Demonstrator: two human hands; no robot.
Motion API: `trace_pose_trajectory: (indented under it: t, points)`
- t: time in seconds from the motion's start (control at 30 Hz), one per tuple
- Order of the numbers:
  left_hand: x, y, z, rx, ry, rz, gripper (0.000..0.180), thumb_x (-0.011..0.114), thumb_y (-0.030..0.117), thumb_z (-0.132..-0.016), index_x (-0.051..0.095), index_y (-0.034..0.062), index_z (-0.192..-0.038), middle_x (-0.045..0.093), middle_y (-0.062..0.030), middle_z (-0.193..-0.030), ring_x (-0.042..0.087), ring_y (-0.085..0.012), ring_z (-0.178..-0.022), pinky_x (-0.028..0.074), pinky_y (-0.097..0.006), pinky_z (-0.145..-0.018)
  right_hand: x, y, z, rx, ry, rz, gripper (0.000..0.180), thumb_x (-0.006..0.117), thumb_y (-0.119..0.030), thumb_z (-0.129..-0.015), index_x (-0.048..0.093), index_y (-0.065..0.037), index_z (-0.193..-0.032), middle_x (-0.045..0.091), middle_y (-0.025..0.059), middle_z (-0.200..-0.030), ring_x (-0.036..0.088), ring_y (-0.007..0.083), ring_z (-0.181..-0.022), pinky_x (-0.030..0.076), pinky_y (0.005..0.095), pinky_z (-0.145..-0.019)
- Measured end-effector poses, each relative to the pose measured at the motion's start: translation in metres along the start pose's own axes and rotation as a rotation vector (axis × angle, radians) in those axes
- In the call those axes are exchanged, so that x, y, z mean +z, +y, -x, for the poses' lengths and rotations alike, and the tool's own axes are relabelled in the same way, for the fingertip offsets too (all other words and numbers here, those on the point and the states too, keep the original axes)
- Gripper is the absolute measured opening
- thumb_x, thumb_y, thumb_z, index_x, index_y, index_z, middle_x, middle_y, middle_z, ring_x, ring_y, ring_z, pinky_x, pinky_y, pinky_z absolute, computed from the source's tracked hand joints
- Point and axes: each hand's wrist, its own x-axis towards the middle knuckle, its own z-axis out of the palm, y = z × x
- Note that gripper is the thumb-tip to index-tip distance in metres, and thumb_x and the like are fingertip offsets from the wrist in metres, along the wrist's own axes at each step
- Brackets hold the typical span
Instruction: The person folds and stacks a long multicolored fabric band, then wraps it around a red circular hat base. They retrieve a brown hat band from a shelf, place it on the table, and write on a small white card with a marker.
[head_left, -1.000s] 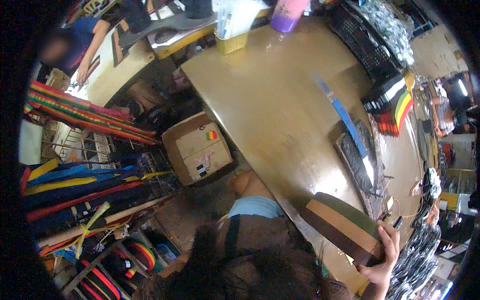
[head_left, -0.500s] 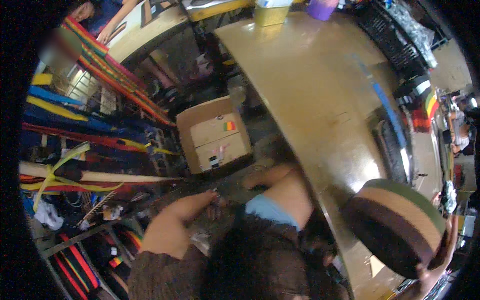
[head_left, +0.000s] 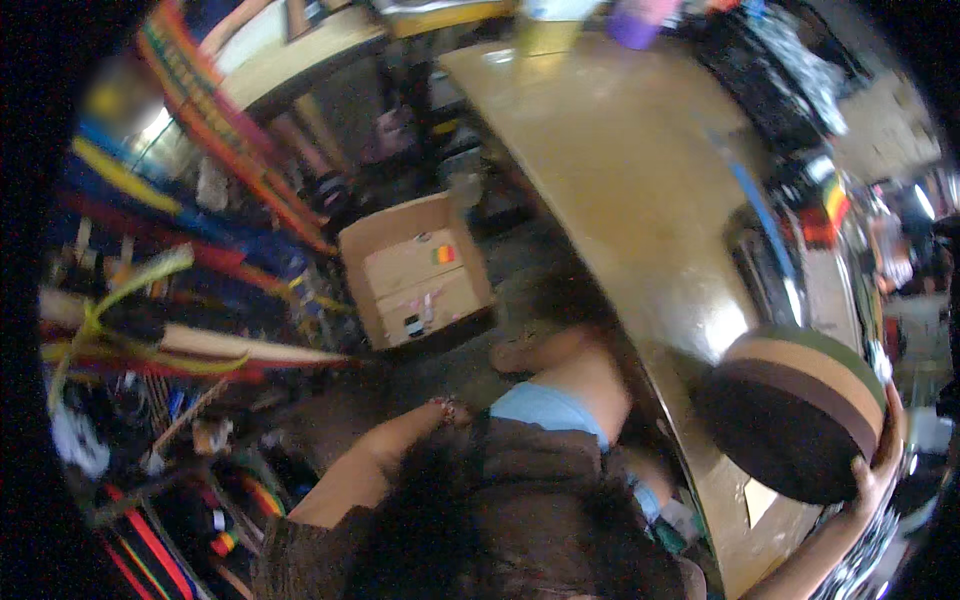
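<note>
Green, tan and brown bands (head_left: pixel 806 366) already ring the cylinder (head_left: pixel 795 415) that our right hand (head_left: pixel 880 467) clamps over the surface (head_left: pixel 620 200), unreleased; our left hand's (head_left: pixel 457 411) state we cannot tell.

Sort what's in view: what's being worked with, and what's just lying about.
In use:
- striped round piece, held in the right hand

Apparently just lying about:
- cardboard box
- blue strip on the table
- yellow tub
</note>
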Motion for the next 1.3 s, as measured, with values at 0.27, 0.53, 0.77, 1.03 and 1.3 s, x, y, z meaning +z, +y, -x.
trace_pose_trajectory:
  t: [0.27, 0.53, 0.77, 1.03, 1.3]
  points:
    - [-0.262, 0.064, 0.074, 0.541, -0.021, 0.016, 0.032, 0.055, 0.033, -0.092, 0.064, 0.0039, -0.101, 0.068, -0.0120, -0.093, 0.065, -0.0213, -0.085, 0.051, -0.033, -0.078, 0.004, -0.004, 0.012, 0.002, 0.043, -0.026, 0.094, 0.072, -0.049, -0.057, 0.050, 0.005, -0.129, 0.053, 0.0158, -0.128, 0.048, 0.0260, -0.120, 0.028, 0.0354, -0.107]
    - [-0.453, 0.312, 0.269, 1.474, 0.596, 0.227, 0.051, 0.074, 0.019, -0.075, 0.054, 0.0045, -0.120, 0.056, -0.0140, -0.121, 0.054, -0.0292, -0.113, 0.042, -0.039, -0.097, -0.001, -0.003, 0.029, -0.119, 0.086, -0.136, 0.081, 0.077, -0.035, -0.061, 0.052, 0.000, -0.129, 0.055, 0.0132, -0.128, 0.050, 0.0227, -0.121, 0.035, 0.0347, -0.105]
    - [-0.446, 0.447, 0.282, 1.574, 0.581, -0.067, 0.093, 0.079, 0.041, -0.068, 0.031, 0.0126, -0.143, 0.031, -0.0196, -0.146, 0.028, -0.0412, -0.137, 0.021, -0.055, -0.111, -0.022, 0.042, 0.055, -0.296, 0.162, -0.043, 0.082, 0.083, -0.043, -0.062, 0.054, -0.004, -0.128, 0.056, 0.0152, -0.126, 0.050, 0.0324, -0.120, 0.036, 0.0438, -0.103]
    - [-0.437, 0.507, 0.283, 1.607, 0.463, -0.137, 0.059, 0.081, 0.028, -0.066, 0.053, 0.0120, -0.115, 0.042, -0.0206, -0.137, 0.047, -0.0395, -0.119, 0.037, -0.049, -0.097, -0.052, 0.060, 0.080, -0.169, 0.358, -0.059, 0.017, 0.071, -0.010, -0.076, 0.071, -0.007, -0.092, 0.063, 0.0085, -0.104, 0.059, 0.0260, -0.092, 0.047, 0.0367, -0.081]
    - [-0.433, 0.524, 0.286, 1.603, 0.433, -0.209, 0.058, 0.084, 0.030, -0.061, 0.052, 0.0128, -0.107, 0.044, -0.0265, -0.134, 0.049, -0.0425, -0.115, 0.036, -0.051, -0.098, -0.076, 0.053, 0.087, -0.138, 0.204, 0.077, 0.014, 0.072, -0.005, -0.070, 0.062, -0.005, -0.080, 0.062, 0.0075, -0.098, 0.060, 0.0250, -0.083, 0.048, 0.0351, -0.074]
